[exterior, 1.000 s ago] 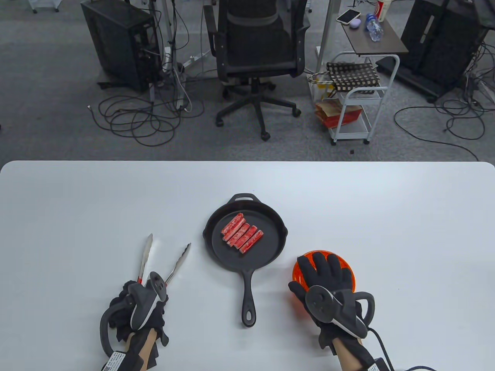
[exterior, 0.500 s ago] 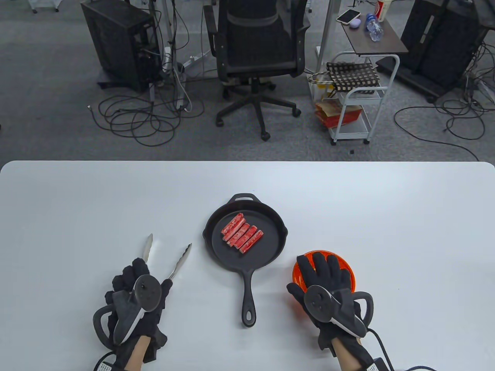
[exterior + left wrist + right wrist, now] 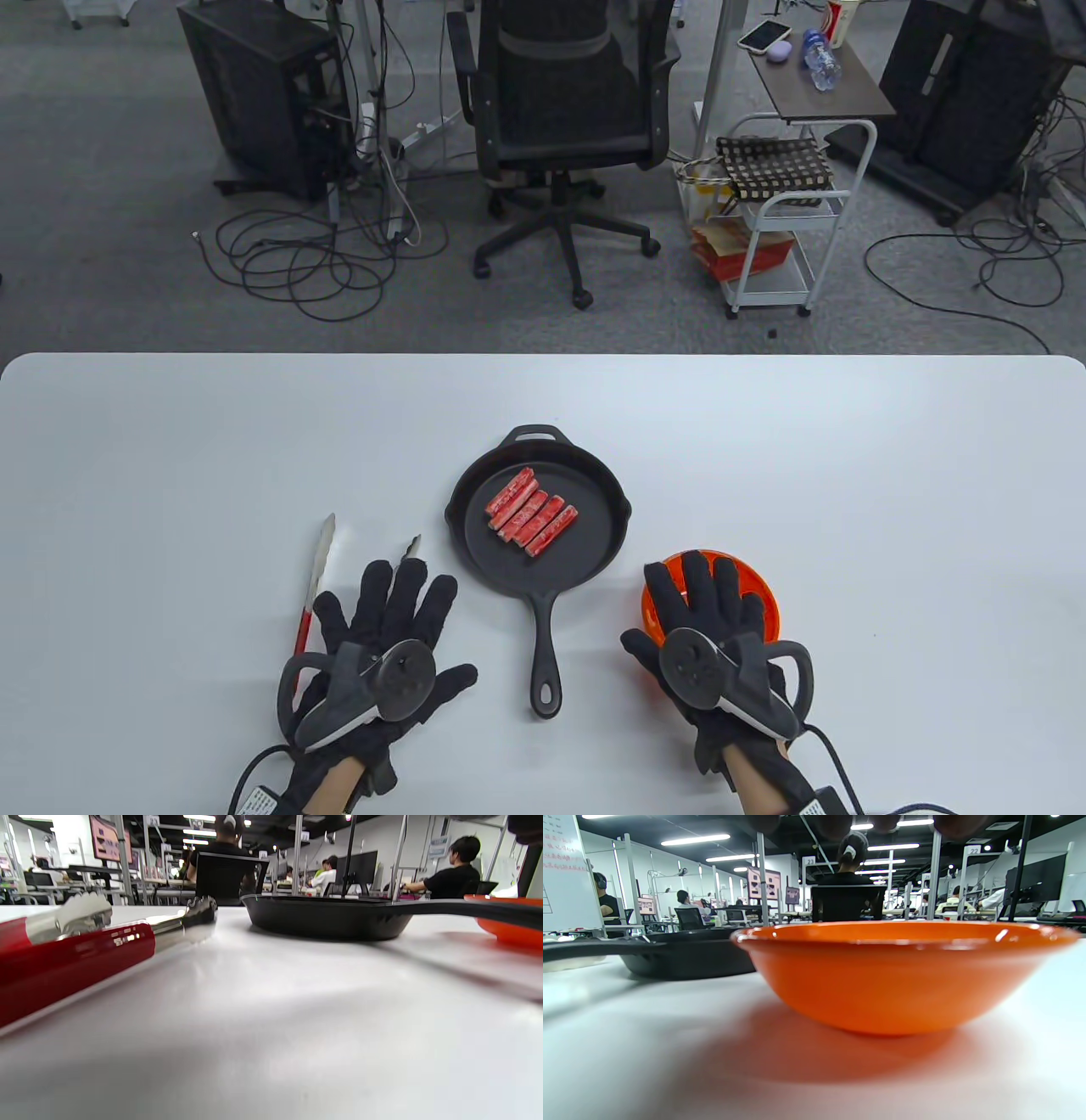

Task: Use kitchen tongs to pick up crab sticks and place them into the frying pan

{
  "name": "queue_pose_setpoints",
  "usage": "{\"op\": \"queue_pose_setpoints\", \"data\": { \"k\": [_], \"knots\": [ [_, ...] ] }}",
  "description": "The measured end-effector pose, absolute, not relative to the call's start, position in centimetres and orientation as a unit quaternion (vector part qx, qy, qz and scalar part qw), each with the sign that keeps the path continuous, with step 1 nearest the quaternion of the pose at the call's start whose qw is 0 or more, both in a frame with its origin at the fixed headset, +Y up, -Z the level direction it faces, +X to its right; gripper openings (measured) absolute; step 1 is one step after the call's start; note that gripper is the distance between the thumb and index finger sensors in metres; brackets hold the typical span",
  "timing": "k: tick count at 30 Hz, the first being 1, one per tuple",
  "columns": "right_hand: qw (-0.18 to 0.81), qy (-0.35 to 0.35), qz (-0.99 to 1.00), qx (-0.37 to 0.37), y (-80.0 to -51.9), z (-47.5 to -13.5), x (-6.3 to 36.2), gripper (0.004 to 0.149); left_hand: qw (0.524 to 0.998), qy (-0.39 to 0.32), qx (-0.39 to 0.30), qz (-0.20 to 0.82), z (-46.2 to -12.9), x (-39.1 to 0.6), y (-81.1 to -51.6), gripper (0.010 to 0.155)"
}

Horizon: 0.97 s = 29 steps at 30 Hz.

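Several red crab sticks (image 3: 532,516) lie side by side in the black frying pan (image 3: 594,548), whose handle points toward me. The tongs (image 3: 316,567) lie on the white table to the left of the pan, their red grip (image 3: 76,959) close in the left wrist view. My left hand (image 3: 394,594) lies flat with fingers spread, covering the tongs' right arm up to its tip (image 3: 412,545). It holds nothing. My right hand (image 3: 704,590) is stretched with straight fingers over the orange bowl (image 3: 755,594); whether it touches the bowl is unclear.
The white table (image 3: 848,475) stretches wide on both sides. The orange bowl (image 3: 903,976) stands just right of the pan's handle (image 3: 545,645). Beyond the far edge are an office chair (image 3: 564,110), a small cart (image 3: 780,212) and floor cables.
My left hand has let go of the tongs, moved right and spread flat on the table. The tongs now lie on the table. My right hand shifted slightly left over the bowl.
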State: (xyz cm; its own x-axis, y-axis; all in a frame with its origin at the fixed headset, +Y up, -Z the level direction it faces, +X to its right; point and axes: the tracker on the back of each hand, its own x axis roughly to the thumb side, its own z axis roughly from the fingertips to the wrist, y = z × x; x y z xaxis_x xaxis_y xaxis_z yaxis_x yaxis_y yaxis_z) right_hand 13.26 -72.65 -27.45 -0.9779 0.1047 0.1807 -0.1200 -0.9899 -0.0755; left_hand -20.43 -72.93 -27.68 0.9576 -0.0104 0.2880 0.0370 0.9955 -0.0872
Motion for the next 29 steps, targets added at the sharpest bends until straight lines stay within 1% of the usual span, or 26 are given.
{"op": "queue_pose_setpoints", "data": {
  "k": [6,18,29],
  "knots": [
    [0.058,-0.037,0.994,0.090,-72.65,-27.40,13.20,0.077,0.990,-0.135,-0.049,-0.013,-27.83,-20.51,-73.02,0.096],
    [0.060,-0.036,0.994,0.087,-72.65,-27.44,13.24,0.077,0.987,-0.140,-0.077,-0.008,-27.92,-20.07,-73.38,0.096],
    [0.065,-0.041,0.993,0.087,-72.68,-27.42,13.42,0.076,0.987,-0.137,-0.087,-0.005,-28.02,-19.96,-73.49,0.095]
  ]
}}
